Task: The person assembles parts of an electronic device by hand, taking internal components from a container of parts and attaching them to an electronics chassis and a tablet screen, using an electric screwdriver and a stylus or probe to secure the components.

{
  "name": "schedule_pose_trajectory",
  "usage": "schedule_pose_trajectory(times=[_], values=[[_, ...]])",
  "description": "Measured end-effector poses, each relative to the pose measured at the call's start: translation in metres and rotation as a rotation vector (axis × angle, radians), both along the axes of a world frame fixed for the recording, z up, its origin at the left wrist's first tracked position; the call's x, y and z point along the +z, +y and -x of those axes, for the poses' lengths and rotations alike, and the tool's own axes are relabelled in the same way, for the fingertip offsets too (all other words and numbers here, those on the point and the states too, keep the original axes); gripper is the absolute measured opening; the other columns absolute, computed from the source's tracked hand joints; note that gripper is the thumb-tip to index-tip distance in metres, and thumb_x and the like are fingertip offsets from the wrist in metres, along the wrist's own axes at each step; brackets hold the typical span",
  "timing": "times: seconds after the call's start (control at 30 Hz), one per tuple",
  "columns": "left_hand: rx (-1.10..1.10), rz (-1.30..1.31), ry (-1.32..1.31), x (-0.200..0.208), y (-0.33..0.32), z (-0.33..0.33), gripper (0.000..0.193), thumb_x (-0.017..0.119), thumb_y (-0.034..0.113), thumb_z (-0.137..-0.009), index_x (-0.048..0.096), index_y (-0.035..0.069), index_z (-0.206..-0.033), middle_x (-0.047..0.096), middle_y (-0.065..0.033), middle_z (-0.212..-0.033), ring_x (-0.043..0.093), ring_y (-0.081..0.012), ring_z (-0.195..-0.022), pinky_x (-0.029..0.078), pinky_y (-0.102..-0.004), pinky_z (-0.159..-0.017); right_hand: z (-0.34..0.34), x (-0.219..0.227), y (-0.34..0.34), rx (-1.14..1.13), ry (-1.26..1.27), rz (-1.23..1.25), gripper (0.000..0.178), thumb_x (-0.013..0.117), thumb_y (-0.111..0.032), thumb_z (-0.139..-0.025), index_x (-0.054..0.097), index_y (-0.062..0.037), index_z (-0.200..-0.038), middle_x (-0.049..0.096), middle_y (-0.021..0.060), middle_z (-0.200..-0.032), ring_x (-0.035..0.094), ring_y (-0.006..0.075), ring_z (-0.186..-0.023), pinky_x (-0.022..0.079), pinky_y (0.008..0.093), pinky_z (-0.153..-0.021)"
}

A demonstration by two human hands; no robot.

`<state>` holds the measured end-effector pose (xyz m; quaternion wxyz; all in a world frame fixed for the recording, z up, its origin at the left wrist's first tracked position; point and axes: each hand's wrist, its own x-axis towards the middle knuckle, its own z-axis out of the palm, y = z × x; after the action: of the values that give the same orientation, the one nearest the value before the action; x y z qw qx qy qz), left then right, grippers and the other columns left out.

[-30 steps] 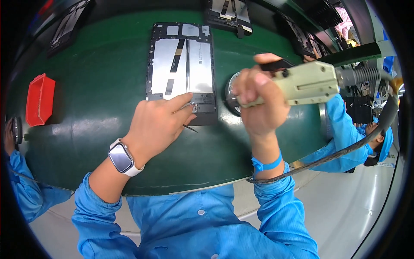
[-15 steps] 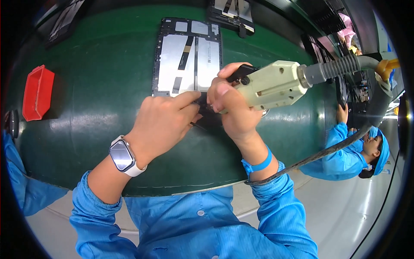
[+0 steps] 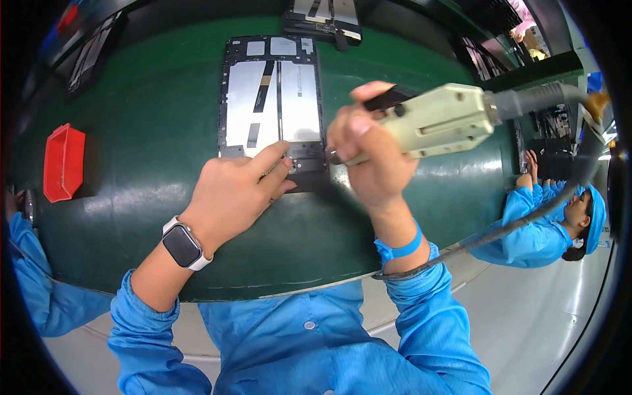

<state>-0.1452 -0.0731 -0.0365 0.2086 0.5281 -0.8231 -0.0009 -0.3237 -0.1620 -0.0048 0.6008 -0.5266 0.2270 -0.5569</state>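
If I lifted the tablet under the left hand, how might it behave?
The tablet would probably feel stiff, since a black frame edges it. It may be fragile, as its dark strips look exposed. Rolling seems unlikely: it lies flat on the table.

A red bin sits on the green counter's left side; a blue-capped co-worker is at right.
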Motion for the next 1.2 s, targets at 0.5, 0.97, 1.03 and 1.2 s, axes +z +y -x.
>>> schedule_pose_trajectory(times=[0.5,0.97,1.03,1.2], values=[[0.085,-0.28,0.434,0.037,0.001,0.004,0.025,0.053,-0.007,-0.092,0.054,-0.004,-0.117,0.047,-0.016,-0.088,0.05,-0.0309,-0.073,0.044,-0.0343,-0.072,0.023,0.0,-0.016,-0.117,0.103,0.161,0.03,0.06,0.002,-0.085,0.056,0.0052,-0.115,0.053,0.0038,-0.064,0.049,0.011,-0.054,0.042,0.028,-0.051],[0.115,-0.309,0.356,0.047,-0.008,0.003,0.017,0.059,0.003,-0.095,0.064,-0.003,-0.11,0.048,-0.0152,-0.077,0.055,-0.0305,-0.07,0.044,-0.0339,-0.064,0.025,0.004,-0.014,-0.124,0.048,0.103,0.034,0.068,0.005,-0.081,0.059,0.0039,-0.114,0.057,0.0005,-0.077,0.053,0.0082,-0.061,0.044,0.0231,-0.052],[0.117,-0.255,0.317,0.043,-0.007,0.01,0.019,0.062,0.002,-0.092,0.066,-0.002,-0.11,0.049,-0.0148,-0.078,0.056,-0.0303,-0.069,0.044,-0.0347,-0.063,0.025,0.005,-0.015,-0.127,0.062,0.12,0.034,0.068,0.005,-0.081,0.059,0.0038,-0.114,0.056,0.0003,-0.077,0.053,0.0081,-0.062,0.044,0.023,-0.052],[0.056,-0.1,0.052,0.032,-0.005,0.006,0.028,0.069,0.0,-0.081,0.07,0.002,-0.108,0.056,-0.0106,-0.088,0.061,-0.0256,-0.072,0.05,-0.0375,-0.061,0.025,0.007,-0.014,-0.105,0.036,0.097,0.034,0.068,0.005,-0.081,0.059,0.0035,-0.114,0.055,0.0,-0.08,0.053,0.0081,-0.062,0.044,0.0226,-0.052]])
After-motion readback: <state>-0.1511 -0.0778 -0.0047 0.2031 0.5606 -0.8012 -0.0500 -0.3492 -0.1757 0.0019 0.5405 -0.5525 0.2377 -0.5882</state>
